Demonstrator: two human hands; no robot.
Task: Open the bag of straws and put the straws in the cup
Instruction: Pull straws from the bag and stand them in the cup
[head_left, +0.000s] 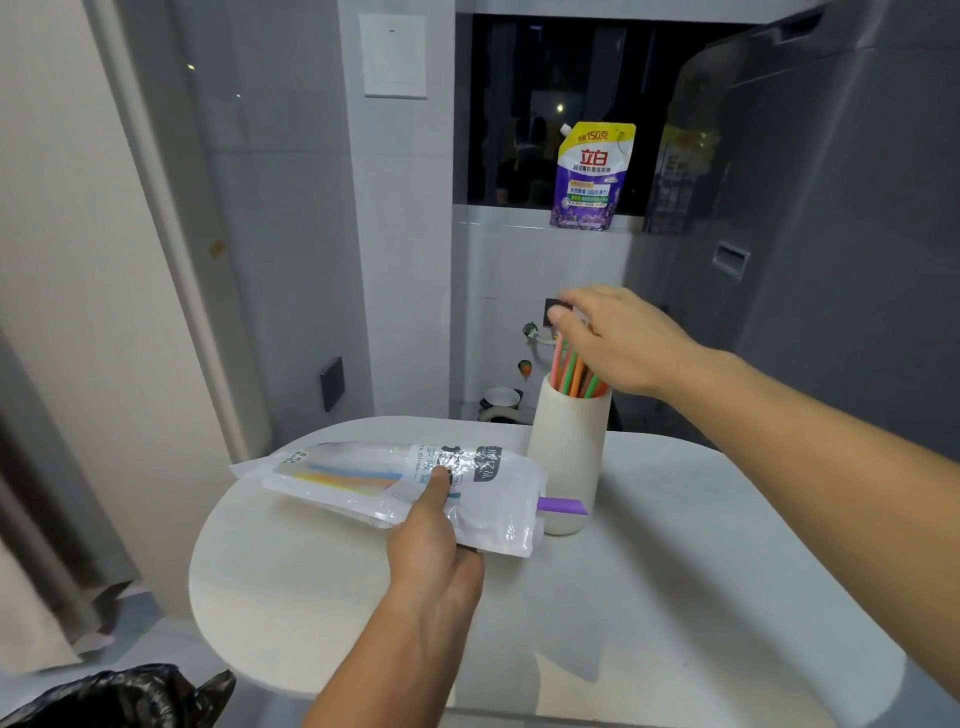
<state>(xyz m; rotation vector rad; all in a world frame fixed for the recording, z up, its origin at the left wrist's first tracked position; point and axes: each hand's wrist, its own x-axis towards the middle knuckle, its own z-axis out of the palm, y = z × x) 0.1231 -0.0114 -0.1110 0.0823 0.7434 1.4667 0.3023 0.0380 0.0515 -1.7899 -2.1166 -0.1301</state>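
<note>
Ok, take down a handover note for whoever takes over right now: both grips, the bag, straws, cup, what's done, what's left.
Left grip holds the straw bag, thumb on top.
Right grip sits over the upright straws in the cup on the table; whether it holds them is unclear.
Done: bag open, some straws in the cup.
Left: remaining straws lie inside the bag, a purple straw poking from its open end; move them to the cup.

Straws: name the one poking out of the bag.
The purple straw, jutting from the right end of the bag in front of the cup. The rest stand in the cup or lie wholly inside the bag.
</note>
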